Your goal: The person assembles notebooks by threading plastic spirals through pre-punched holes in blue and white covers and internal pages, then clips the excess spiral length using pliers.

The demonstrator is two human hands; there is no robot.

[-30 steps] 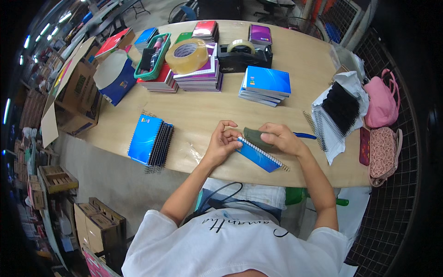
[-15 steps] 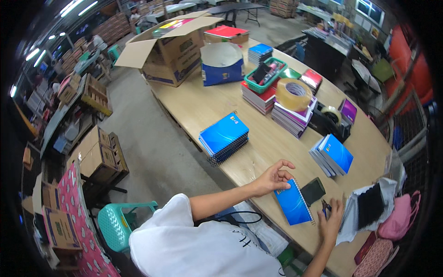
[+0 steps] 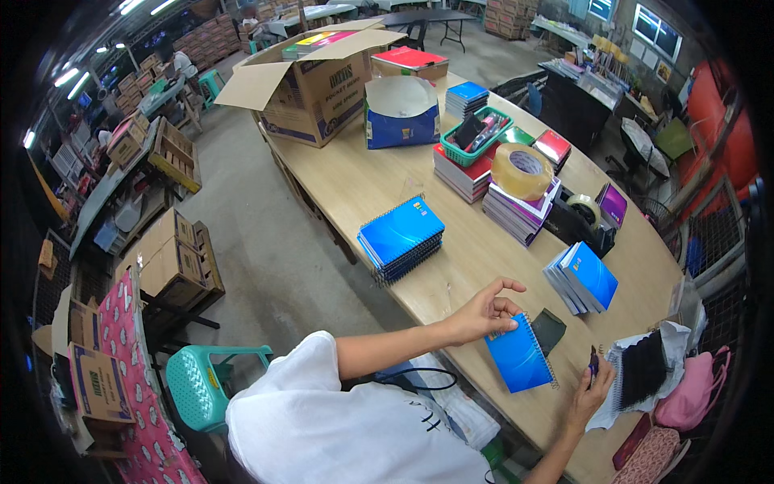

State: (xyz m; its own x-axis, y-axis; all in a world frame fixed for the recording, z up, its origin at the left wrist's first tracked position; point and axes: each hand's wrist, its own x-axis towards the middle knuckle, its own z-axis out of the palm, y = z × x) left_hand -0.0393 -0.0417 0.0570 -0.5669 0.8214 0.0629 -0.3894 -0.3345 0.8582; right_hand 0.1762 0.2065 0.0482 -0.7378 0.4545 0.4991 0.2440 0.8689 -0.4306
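Note:
Between its thumb and fingers, my left hand (image 3: 486,315) pinches the top corner of a blue spiral notebook (image 3: 520,359), tilted over the table's near edge. Its wire coil runs down the right side. My right hand (image 3: 590,397), to the right of the notebook and apart from it, is closed on small dark-handled pliers (image 3: 594,365). A dark phone-like slab (image 3: 549,331) lies just behind the coil, partly hidden. Beyond my left hand stands a stack of blue spiral notebooks (image 3: 403,234). Blue-covered booklets (image 3: 588,278) lie fanned to the right.
Black coils (image 3: 643,367) rest on white wrapping at the right, beside a pink pouch (image 3: 693,391). Farther back are a tape roll (image 3: 522,171) on purple notebooks, a tape dispenser (image 3: 576,226), a green basket (image 3: 476,137) and an open carton (image 3: 322,93). A green stool (image 3: 197,387) stands left.
My right hand, with the pliers, has shifted a little to the right, away from the notebook. My left hand keeps its pinch on the notebook. The whole view has moved slightly.

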